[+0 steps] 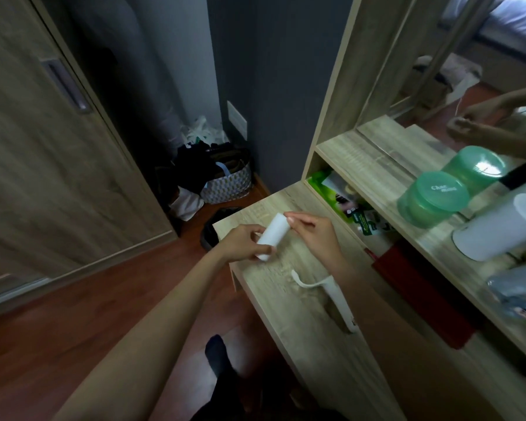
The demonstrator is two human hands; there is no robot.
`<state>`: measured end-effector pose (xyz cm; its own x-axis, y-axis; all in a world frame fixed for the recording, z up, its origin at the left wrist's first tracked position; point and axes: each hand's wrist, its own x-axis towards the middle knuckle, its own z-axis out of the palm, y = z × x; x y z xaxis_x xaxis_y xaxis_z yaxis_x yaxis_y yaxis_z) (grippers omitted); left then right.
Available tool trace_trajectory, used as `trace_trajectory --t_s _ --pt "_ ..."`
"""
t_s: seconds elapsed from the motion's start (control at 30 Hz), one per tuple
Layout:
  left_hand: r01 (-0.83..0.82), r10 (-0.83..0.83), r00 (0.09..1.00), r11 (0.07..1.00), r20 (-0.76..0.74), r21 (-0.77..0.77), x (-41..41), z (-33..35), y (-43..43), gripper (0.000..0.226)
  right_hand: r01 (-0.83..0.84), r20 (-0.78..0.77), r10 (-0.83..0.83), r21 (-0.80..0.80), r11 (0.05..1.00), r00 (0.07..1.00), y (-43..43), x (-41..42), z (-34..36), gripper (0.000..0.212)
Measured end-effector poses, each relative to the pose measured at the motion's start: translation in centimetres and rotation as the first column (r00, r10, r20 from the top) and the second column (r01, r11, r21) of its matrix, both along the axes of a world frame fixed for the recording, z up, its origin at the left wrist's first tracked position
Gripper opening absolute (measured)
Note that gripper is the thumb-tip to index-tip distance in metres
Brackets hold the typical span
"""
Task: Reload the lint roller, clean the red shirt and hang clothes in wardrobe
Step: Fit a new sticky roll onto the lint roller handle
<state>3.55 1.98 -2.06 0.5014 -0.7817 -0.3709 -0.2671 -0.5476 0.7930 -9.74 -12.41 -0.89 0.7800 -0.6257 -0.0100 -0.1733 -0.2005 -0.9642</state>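
Over the wooden desk [292, 302], the left hand [245, 243] grips the white refill roll [272, 237]; right hand [315, 230] pinches its top end, lint-roller handle [336, 299] lying beside.

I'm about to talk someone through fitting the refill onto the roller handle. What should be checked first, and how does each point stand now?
1. Refill roll held: ok, left hand grips it.
2. Right hand at the roll's far end: ok, fingertips touch it.
3. Roller handle within reach: ok, lying on the desk.
4. Handle spindle bare: ok.
5. Roll wrapper peeled: cannot tell.
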Motion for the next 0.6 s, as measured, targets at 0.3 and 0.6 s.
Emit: trace_trajectory --t_s 0.3,0.6 --pt "-0.186 0.168 0.953 0.981 -0.252 -0.049 -0.7 -0.6 -0.5 0.053 0.304 -0.471 -0.423 -0.31 0.901 0.774 -1.3 -7.3 -4.3 0.035" --pt "-0.273 0.255 0.916 0.962 -0.31 -0.016 -2.3 -1.0 -0.6 0.042 0.404 -0.599 -0.414 -0.16 0.901 0.686 0.9 -7.7 -7.2 0.037"
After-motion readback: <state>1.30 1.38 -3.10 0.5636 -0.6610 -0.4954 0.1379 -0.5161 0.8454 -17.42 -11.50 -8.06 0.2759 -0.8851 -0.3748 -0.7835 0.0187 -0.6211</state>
